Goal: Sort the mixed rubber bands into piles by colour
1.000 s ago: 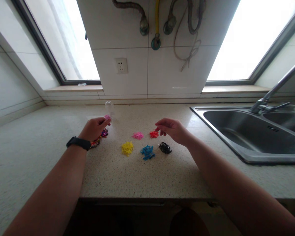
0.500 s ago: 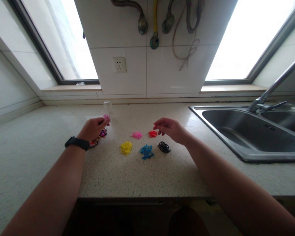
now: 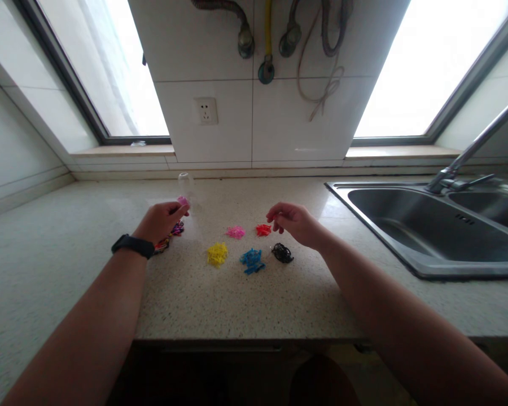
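Note:
My left hand (image 3: 163, 219), with a dark band on its wrist, is closed, thumb against fingers; what it holds is hidden. Just beyond its fingertips are a pink clump (image 3: 183, 201) and a clear plastic container (image 3: 185, 183). A mixed-colour pile of small rubber bands (image 3: 161, 246) lies partly under this hand. My right hand (image 3: 293, 221) pinches a tiny red rubber band above the counter. Close by its fingertips sits a red pile (image 3: 263, 230). Separate piles of pink (image 3: 236, 232), yellow (image 3: 217, 255), blue (image 3: 253, 261) and black (image 3: 282, 253) bands lie between the hands.
The speckled stone counter (image 3: 220, 307) ends at a front edge near my body. On the right is a steel sink (image 3: 389, 225) with a faucet (image 3: 457, 163). A tiled wall behind carries a socket (image 3: 206, 111), pipes and a loose cord (image 3: 330, 87).
The view has shifted slightly. My right fingers have drawn back a little to the right from the red pile, with a red bit between them. The left hand stays in place.

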The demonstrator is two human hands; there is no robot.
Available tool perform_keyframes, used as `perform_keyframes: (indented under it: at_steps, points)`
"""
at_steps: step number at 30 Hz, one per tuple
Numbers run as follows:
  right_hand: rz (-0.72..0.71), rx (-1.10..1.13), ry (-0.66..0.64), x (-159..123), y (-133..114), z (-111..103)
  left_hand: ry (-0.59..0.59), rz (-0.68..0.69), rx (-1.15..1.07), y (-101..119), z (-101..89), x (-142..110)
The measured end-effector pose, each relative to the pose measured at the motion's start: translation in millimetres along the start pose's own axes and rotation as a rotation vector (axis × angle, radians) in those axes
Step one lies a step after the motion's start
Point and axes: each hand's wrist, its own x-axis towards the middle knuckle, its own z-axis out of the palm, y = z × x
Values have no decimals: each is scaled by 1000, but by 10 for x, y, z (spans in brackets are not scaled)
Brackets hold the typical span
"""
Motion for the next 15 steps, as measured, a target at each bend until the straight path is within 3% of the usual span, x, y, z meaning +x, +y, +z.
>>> perform_keyframes:
  at_steps: [15]
  points:
    - [-20, 132, 45, -6, -127, 11, -7, 14, 13, 11, -3, 5]
